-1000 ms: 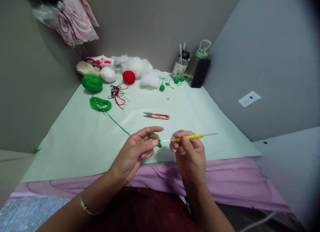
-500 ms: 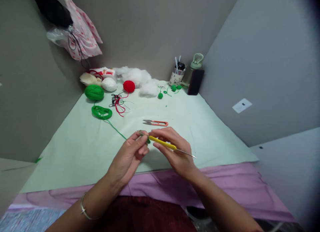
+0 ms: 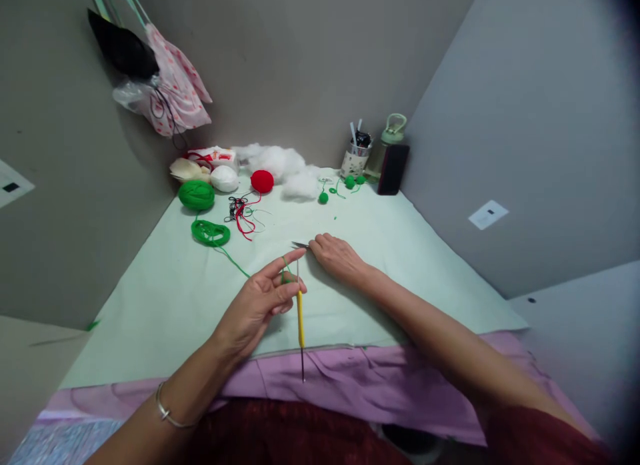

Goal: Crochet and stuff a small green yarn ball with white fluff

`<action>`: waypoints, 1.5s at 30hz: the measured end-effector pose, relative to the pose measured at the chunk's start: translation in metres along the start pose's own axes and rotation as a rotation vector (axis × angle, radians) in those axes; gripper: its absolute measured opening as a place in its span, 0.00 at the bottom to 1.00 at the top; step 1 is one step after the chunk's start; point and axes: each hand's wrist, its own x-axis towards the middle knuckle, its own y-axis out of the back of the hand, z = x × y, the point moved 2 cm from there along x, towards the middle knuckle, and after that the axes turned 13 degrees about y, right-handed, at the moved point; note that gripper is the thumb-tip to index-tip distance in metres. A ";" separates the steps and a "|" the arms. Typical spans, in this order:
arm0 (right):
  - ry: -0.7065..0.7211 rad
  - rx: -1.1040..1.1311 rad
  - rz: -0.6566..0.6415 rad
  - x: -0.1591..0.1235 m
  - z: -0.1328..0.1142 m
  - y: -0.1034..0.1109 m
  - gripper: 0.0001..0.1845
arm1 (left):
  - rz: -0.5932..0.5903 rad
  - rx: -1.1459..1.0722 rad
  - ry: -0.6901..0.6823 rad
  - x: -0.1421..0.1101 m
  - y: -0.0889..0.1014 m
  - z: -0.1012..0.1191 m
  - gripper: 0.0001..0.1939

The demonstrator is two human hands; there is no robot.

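Observation:
Between the thumb and fingers of my left hand [image 3: 265, 298] is a yellow-handled crochet hook [image 3: 301, 318], its lower end pointing toward me. Green yarn [image 3: 231, 259] runs from a loose green coil [image 3: 211, 232] to this hand and loops over its raised index finger. Any crocheted piece at the fingertips is mostly hidden. My right hand [image 3: 336, 255] is closed over the handles of the thread snips [image 3: 300, 245], which lie on the table just beyond my left fingertips. Only the dark blades show.
Green [image 3: 197, 195], white [image 3: 225, 179] and red [image 3: 262, 181] yarn balls stand at the back left, near tangled black yarn [image 3: 237, 208]. White stuffing [image 3: 277, 163], small green balls [image 3: 324, 197], a pen cup [image 3: 355, 159], a bottle [image 3: 379, 151] and a phone [image 3: 393, 169] line the back.
My right hand has let go of the crochet hook and moved forward onto the snips. The hook, now held by my left hand alone, has swung from slanting to nearly upright in view.

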 end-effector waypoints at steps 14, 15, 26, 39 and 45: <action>0.154 0.187 0.474 -0.041 -0.052 0.027 0.18 | -0.027 -0.219 0.018 0.005 -0.004 -0.011 0.27; 0.164 0.156 0.486 -0.039 -0.054 0.026 0.19 | -0.035 -0.228 0.027 0.005 -0.006 -0.012 0.26; 0.022 -0.007 0.472 -0.035 -0.033 0.020 0.17 | 0.021 -0.183 0.044 0.011 0.000 -0.010 0.32; -0.165 1.464 0.263 -0.034 -0.069 0.026 0.15 | 0.382 0.184 -0.306 0.022 0.012 0.000 0.33; -0.315 1.326 0.594 -0.032 -0.047 0.045 0.13 | 0.373 0.289 -0.300 0.020 0.014 0.010 0.32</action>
